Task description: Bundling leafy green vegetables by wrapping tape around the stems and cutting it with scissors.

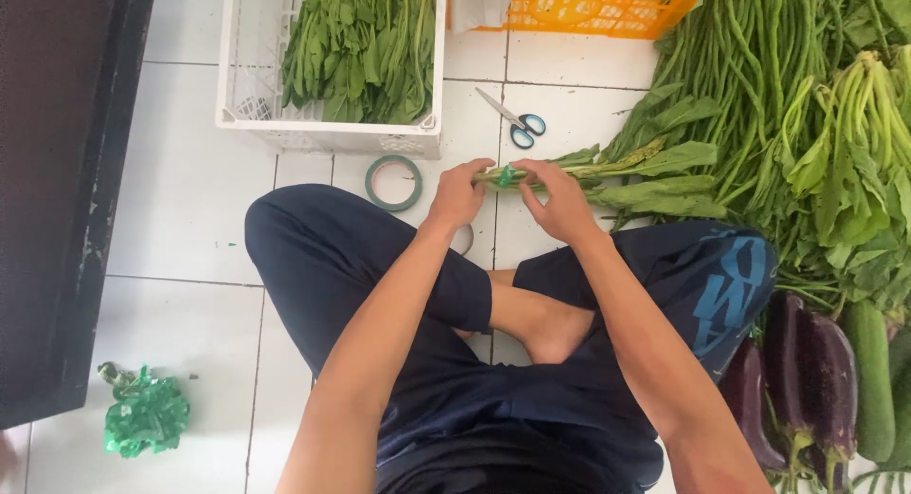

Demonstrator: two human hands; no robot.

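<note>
A leafy, thin-stemmed bunch of greens is gripped by both closed hands, left hand and right hand, where green tape is wound; a tape roll lies near on smooth white floor tiles.

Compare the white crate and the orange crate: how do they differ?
The white crate shows in near full width and holds leafy greens; the orange crate is cut off by the top edge, with only a pale thing visible at its left corner. White sits left, orange right. Both are slotted plastic, standing on the tiled floor.

Produce shop floor — vegetable heaps, crates.
</note>
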